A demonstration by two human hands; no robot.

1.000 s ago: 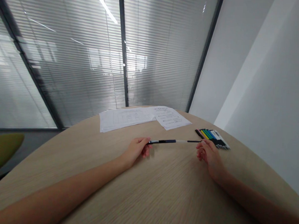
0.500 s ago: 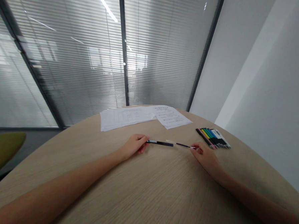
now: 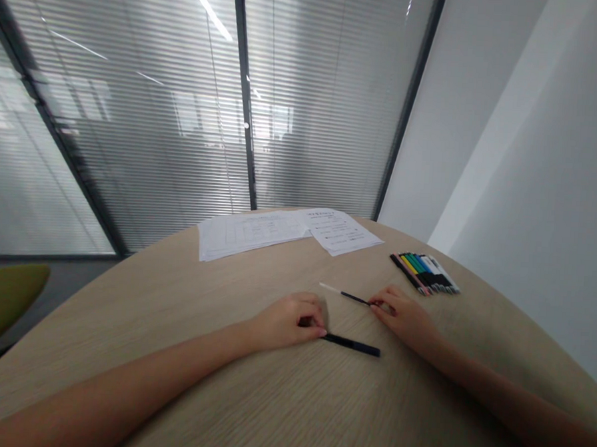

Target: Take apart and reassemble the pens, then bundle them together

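Low over the wooden table, my left hand [image 3: 293, 321] is closed, thumb and fingers pinching one end of a dark pen barrel [image 3: 355, 345]. The barrel points right and a little toward me; its other end is covered by the fingers. Farther right, my right hand [image 3: 398, 313] pinches the tip end of a thin pen refill [image 3: 353, 297]. Black near my fingers, the refill turns pale and clear toward its far left end. Barrel and refill are apart, the refill lying farther from me.
A row of coloured pens [image 3: 423, 273] lies side by side beyond my right hand. Printed paper sheets [image 3: 258, 233] overlap near the far edge of the round table [image 3: 269, 402]. A green chair [image 3: 9, 295] stands at the left, and a white wall [image 3: 545, 196] rises at the right.
My left hand has moved toward me and right with the pen barrel, which now slants. My right hand has shifted slightly left with the refill, and more of the refill shows.
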